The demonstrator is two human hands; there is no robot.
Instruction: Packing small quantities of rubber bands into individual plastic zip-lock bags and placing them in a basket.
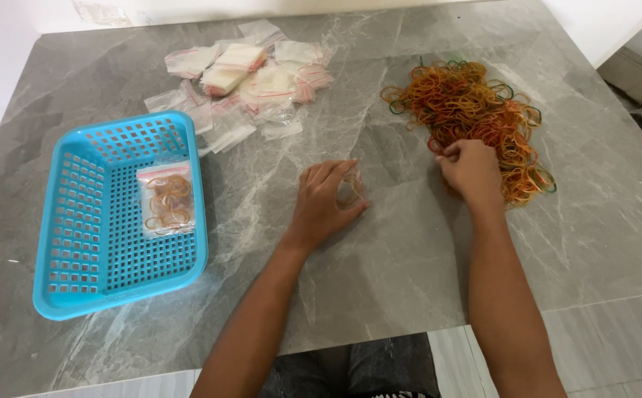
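Note:
My left hand (322, 202) rests on the grey marble table (380, 280) and holds a small clear plastic bag (351, 190) with a few rubber bands in it. My right hand (470, 168) reaches into the near left edge of a heap of orange, yellow, red and green rubber bands (476, 110), fingers pinched on some of them. A blue plastic basket (63, 243) at the left holds one filled clear bag of rubber bands (166, 200).
A pile of empty clear zip bags with red strips (251, 77) lies at the back, between the basket and the rubber bands. The table's front edge runs just before my arms, with tiled floor (616, 346) at the right.

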